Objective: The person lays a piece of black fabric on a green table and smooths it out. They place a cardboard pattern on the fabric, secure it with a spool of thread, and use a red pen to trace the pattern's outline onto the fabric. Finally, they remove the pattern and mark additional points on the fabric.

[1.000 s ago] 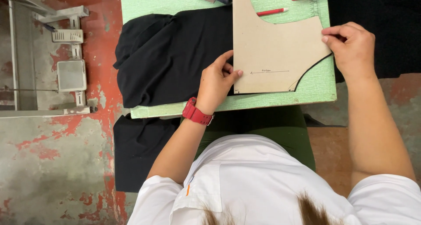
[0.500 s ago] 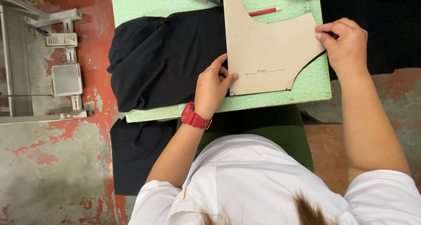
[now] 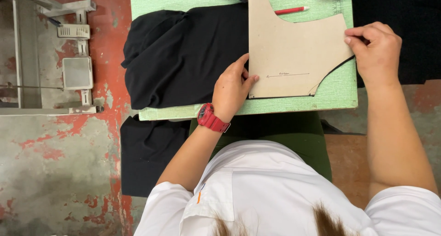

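Hands: L hand (image 3: 234,86) flat on 1 card pattern (image 3: 294,52); R hand (image 3: 374,50) grip pinching its edge; 1 black cloth (image 3: 183,56).

A worn concrete floor (image 3: 55,162) fills the area left of the left hand, its grey surface patched with flaking red paint. On it, further left and upward, stands a grey metal frame with a square plate and a slotted white piece (image 3: 76,56). A pale green textured board (image 3: 335,86) serves as the work surface under both hands. Below the right hand, the floor shows brown and red (image 3: 344,158). Beyond that hand the area is dark (image 3: 399,6). Light is even and soft, with no hard shadows.
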